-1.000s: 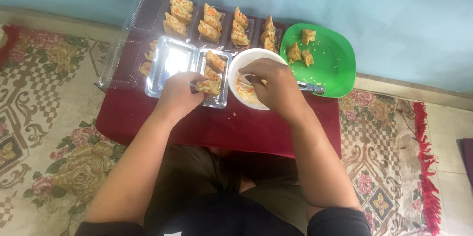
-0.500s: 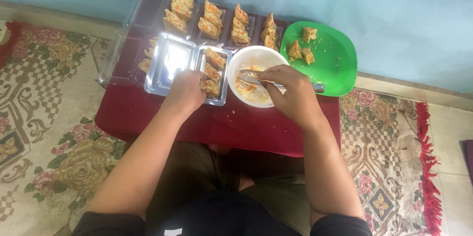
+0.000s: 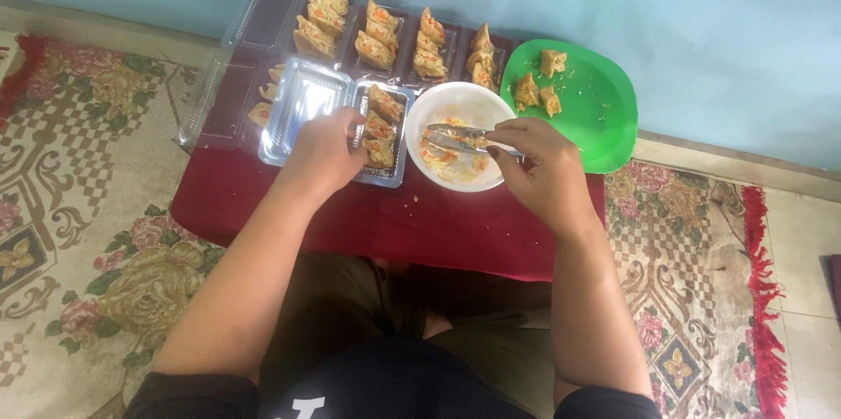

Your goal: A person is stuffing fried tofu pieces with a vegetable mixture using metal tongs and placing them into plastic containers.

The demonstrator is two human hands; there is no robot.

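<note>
My right hand [image 3: 545,170] grips metal tongs [image 3: 462,137] whose tips rest over the filling in a white bowl [image 3: 459,98] on the dark red low table [image 3: 420,218]. My left hand [image 3: 325,153] rests on the near clear plastic tray [image 3: 302,108], fingers at the edge of its right compartment, which holds three filled golden pastries [image 3: 381,126]. The tray's left compartment shows no food.
A larger clear tray [image 3: 263,21] behind holds several filled pastries [image 3: 377,36] in rows. A green plate [image 3: 596,112] at the right carries three pastry pieces. Patterned rugs [image 3: 79,226] flank the table; a pale blue wall runs behind.
My right hand has drawn back to the right, leaving the tongs lying across the bowl. My left hand stays at the near tray, shifted slightly.
</note>
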